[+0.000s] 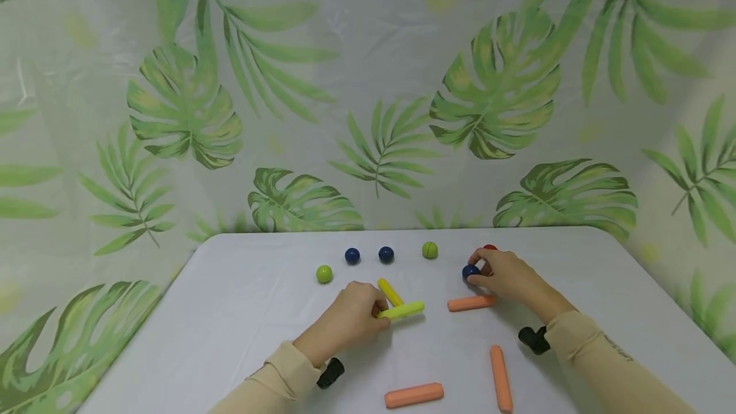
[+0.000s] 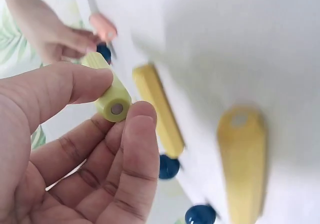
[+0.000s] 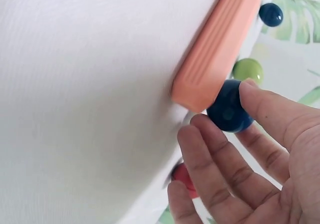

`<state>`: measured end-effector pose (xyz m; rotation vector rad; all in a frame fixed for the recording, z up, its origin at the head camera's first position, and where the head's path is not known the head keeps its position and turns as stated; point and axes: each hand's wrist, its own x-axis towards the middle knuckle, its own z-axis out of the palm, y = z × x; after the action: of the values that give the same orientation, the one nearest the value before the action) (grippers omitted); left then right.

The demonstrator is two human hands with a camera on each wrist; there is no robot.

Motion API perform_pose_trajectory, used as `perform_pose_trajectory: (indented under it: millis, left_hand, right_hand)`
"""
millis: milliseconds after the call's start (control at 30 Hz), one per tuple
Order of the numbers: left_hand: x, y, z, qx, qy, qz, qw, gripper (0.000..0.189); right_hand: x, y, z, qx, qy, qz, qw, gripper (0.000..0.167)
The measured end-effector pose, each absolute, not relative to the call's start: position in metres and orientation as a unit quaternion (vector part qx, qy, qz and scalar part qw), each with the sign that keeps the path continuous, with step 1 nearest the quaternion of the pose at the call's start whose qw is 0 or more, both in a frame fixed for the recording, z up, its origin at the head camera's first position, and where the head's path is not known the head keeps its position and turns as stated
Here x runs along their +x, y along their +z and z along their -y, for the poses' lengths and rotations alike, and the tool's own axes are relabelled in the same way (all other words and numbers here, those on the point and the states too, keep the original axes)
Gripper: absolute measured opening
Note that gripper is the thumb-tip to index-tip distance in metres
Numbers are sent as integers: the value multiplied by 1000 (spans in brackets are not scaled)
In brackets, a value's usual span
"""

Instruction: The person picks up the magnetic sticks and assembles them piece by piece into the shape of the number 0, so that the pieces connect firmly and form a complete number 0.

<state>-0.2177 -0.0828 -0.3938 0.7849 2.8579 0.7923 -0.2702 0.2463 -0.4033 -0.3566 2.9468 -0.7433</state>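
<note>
My left hand (image 1: 358, 313) pinches a lime-yellow magnetic rod (image 1: 405, 310) between thumb and fingertips; the left wrist view shows a small grey disc in the rod's near end. Behind it lies a yellow rod (image 1: 390, 292), and a second yellow rod (image 2: 244, 164) appears in the left wrist view, hidden by the hand from above. With thumb and fingers, my right hand (image 1: 508, 275) grips a dark blue ball (image 3: 230, 107) at the table's far right. Just in front of that hand lies an orange rod (image 1: 470, 303). A red ball (image 1: 490, 247) is mostly covered behind it.
Along the far side of the white table (image 1: 241, 312) sit two dark blue balls (image 1: 352, 256) and two green balls, one farther left (image 1: 324, 274) and one near the middle (image 1: 429, 250). Two more orange rods (image 1: 414, 395) lie near the front. A leaf-patterned curtain (image 1: 391, 82) hangs behind.
</note>
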Motion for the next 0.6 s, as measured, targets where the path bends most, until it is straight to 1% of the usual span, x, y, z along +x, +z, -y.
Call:
perform_pose_trajectory:
  millis: [300, 600]
  left_hand:
    - [-262, -383, 78, 289, 232, -929, 7, 8]
    - [-289, -390, 47, 321, 185, -929, 2, 9]
  right_hand:
    - [-270, -400, -257, -128, -265, -954, 48, 33]
    - [-271, -404, -264, -146, -274, -949, 48, 31]
